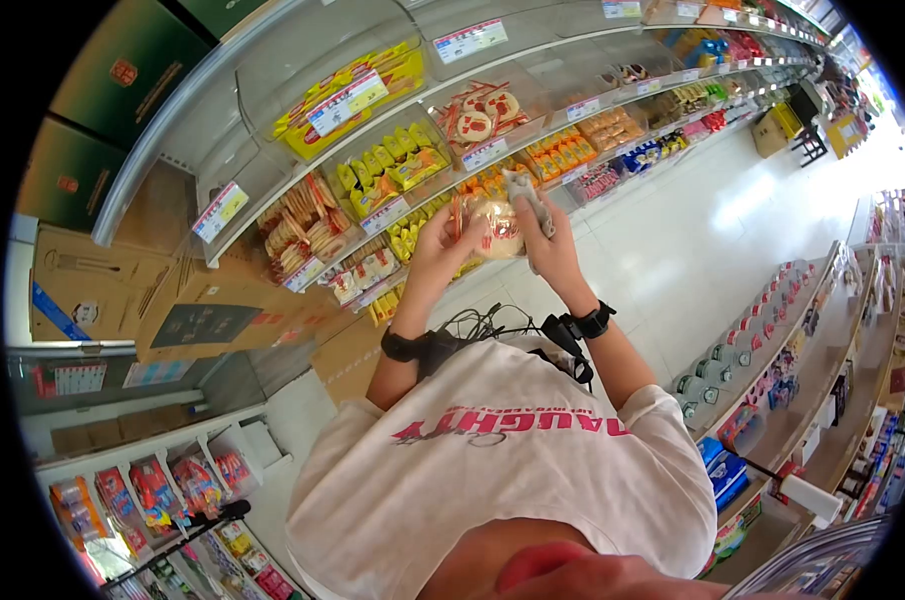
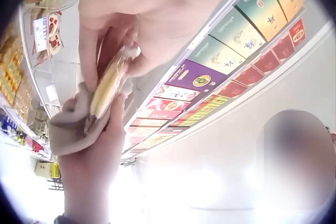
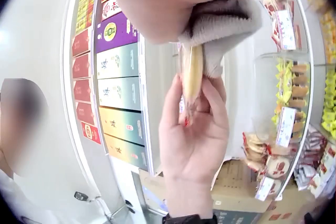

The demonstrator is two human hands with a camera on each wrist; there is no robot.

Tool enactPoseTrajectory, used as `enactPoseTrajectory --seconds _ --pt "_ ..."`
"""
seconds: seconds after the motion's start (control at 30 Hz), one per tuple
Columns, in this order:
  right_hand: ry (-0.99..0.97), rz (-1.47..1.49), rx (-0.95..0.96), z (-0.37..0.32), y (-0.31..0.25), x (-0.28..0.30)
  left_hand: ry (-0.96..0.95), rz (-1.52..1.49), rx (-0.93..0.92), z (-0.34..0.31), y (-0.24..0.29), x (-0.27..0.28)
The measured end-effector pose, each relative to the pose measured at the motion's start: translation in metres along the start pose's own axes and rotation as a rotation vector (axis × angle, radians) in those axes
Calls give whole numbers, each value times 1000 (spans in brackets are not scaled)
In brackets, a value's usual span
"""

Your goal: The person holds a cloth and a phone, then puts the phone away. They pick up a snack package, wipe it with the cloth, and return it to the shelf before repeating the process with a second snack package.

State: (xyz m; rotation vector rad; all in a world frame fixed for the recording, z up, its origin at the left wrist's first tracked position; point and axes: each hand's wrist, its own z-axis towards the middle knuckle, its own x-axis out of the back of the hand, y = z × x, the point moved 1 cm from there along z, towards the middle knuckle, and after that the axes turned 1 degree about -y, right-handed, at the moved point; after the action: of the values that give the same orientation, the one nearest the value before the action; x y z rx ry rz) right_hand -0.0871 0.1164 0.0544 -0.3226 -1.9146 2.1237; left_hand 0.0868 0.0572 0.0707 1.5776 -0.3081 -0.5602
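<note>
Both hands hold a round, pale packaged snack (image 1: 500,232) in clear wrap with red print, in front of the shelves. My left hand (image 1: 443,246) pinches one edge of it between thumb and fingers. On the other edge is my right hand (image 1: 553,250), which also grips a grey cloth (image 1: 529,198). The left wrist view shows the snack (image 2: 106,90) edge-on between the hands, with the cloth (image 2: 73,129) wrapped about the right fingers. In the right wrist view the cloth (image 3: 231,32) lies against the snack's (image 3: 192,71) side.
Clear shelf bins hold yellow packets (image 1: 388,165), round packaged snacks (image 1: 488,112) and orange packets (image 1: 561,152). Cardboard boxes (image 1: 103,275) stand at the left. A lower shelf with jars (image 1: 718,368) runs along the right, across the aisle floor. Another person (image 2: 294,161) is at the side.
</note>
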Motion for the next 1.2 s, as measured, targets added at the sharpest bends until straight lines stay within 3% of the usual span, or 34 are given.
enactPoseTrajectory --seconds 0.07,0.17,0.3,0.37,0.47,0.57,0.67,0.77,0.8,0.83,0.9,1.0,1.03,1.07,1.2 --pt "-22 -204 61 -3 -9 3 -94 -29 41 2 1 -4" --pt "-33 -223 97 -8 -13 1 -190 -120 106 2 1 -7" --pt "155 13 48 -15 -10 -12 -100 -164 22 5 2 -8" --pt "141 58 -20 -22 -14 -16 20 -244 -17 7 3 -12" --pt "-75 171 -133 -18 8 -2 -27 -371 55 7 2 -9" --pt "-88 -76 8 -15 18 8 -24 -571 94 8 -9 -9" --pt "293 68 -58 -12 4 12 -8 -634 115 11 -18 -1" --pt "305 -244 460 -1 -21 -10 35 -416 32 23 -57 5" --pt "58 -328 616 8 -16 -18 41 -478 23 25 -57 2" --pt "38 -396 582 5 -16 -30 47 -539 15 26 -48 -3" --pt "3 -532 515 -7 -18 -52 32 -1010 58 30 -21 -16" --pt "-251 -621 607 -23 -31 -62 113 -759 -27 33 -12 -8" --pt "-259 -614 596 -23 -31 -63 139 -648 -53 30 -14 -1" --pt "-263 -613 598 -16 -32 -61 114 -864 93 38 -22 5" --pt "-137 -618 580 6 -37 -61 129 -827 58 15 -2 -26"
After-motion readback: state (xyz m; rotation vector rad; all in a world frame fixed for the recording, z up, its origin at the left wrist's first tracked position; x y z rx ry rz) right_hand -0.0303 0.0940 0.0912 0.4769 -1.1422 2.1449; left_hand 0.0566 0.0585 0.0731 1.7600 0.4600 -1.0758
